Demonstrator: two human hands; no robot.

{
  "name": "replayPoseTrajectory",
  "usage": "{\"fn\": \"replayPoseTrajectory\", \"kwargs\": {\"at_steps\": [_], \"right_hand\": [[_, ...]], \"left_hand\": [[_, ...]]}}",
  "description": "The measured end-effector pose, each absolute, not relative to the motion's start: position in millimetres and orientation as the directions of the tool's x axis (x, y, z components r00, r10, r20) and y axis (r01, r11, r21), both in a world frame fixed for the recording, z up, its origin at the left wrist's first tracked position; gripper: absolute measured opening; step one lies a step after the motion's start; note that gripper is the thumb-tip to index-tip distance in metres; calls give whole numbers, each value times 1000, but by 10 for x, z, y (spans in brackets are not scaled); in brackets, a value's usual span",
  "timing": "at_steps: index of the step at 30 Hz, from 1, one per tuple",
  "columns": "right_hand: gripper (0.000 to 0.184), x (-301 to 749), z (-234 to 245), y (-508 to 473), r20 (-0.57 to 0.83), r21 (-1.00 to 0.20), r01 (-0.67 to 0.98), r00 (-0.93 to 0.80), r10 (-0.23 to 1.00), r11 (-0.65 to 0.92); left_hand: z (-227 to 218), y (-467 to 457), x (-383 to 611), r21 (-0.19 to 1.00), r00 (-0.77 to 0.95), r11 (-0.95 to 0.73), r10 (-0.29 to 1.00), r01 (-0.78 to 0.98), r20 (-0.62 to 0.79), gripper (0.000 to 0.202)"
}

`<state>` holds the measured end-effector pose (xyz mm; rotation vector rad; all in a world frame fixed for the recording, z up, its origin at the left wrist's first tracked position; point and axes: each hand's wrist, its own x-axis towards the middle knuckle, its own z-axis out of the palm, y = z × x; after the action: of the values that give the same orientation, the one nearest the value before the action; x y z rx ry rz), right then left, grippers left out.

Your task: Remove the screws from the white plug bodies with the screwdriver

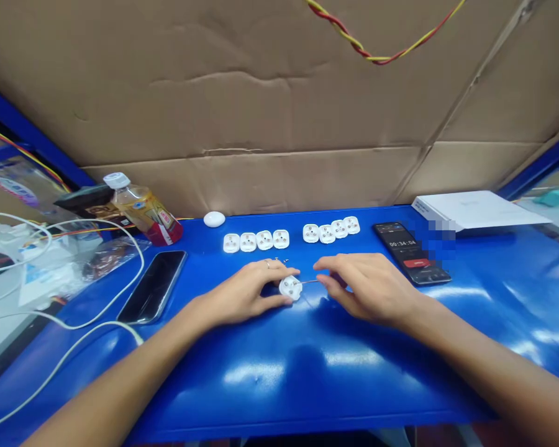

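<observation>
Fingers of your left hand point(246, 292) are curling around a white plastic piece point(290, 287), thumb and forefinger pinching it low over the blue table point(307, 372); your right hand point(363, 285) is pinching a thin metal pin point(310, 282) between thumb and forefinger, its far end meeting the piece; whether it is entering a hole is too small to tell; your right knuckles are hiding the remaining fingertips; two rows of white pieces point(256, 241) are lying just behind; both forearms are running off the bottom edge.
</observation>
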<state>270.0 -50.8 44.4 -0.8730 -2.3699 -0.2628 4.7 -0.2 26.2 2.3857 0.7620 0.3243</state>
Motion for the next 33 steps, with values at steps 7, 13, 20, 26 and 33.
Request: {"fn": "replayPoseTrajectory", "kwargs": {"at_steps": [7, 13, 20, 26, 33], "right_hand": [[19, 2667, 480, -551, 605, -29, 593, -630, 486, 805], [11, 2694, 464, -530, 592, 10, 658, -610, 526, 753], [18, 2691, 501, -539, 568, -47, 612, -634, 525, 790], [16, 2700, 488, -517, 596, -12, 597, -640, 485, 802], [14, 2708, 491, -524, 576, -19, 654, -611, 543, 756]], "left_hand": [[288, -7, 62, 624, 814, -652, 579, 431, 43, 45], [276, -1, 53, 614, 813, -662, 579, 430, 54, 48], [282, -2, 58, 616, 811, -652, 584, 443, 35, 51], [286, -6, 54, 613, 812, -656, 582, 440, 39, 50], [280, -9, 60, 617, 808, -658, 586, 432, 59, 48]]}}
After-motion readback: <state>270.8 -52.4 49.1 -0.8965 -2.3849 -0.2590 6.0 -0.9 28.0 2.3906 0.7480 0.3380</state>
